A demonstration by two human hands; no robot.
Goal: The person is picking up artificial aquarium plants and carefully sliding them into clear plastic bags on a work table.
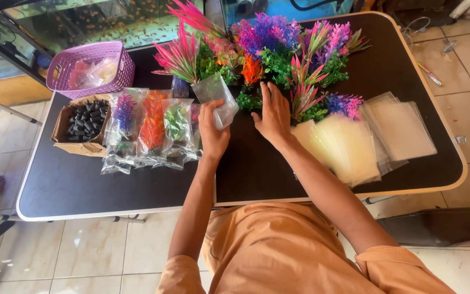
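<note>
Fingers first: the left hand (212,130) has its fingers pinched together on a clear plastic bag (217,98), holding it upright, probably so it stays off the table and its top end is easy to get at. Can't tell if anything is inside it yet, it's too see-through. The right hand (273,117) lies flat with fingers spread apart, tips resting on the near edge of the pile of fake aquarium plants (270,54), closed on nothing. Looks like it's picking through the green stems, though that's a guess.

The plant pile sits right beyond both sets of fingertips: pink, purple, orange and green plastic fronds all heaped together, loose and unbagged.

Just left of the left hand's fingers there's a row of already bagged plants (150,130), narrow clear sleeves lying side by side, one purple, one orange, one green, overlapping like they were laid down in order. Further left is an open cardboard box (61,128) full of small black pieces, and beyond it a purple plastic basket (118,71) with something pinkish wrapped inside.

Right of the right hand's fingers, a stack of empty clear bags (365,136) is fanned out flat, rectangular, slightly yellowish, within easy reach. No readable labels visible on any of it. Everything sits on a black folding table (110,188) with a pale rim.
</note>
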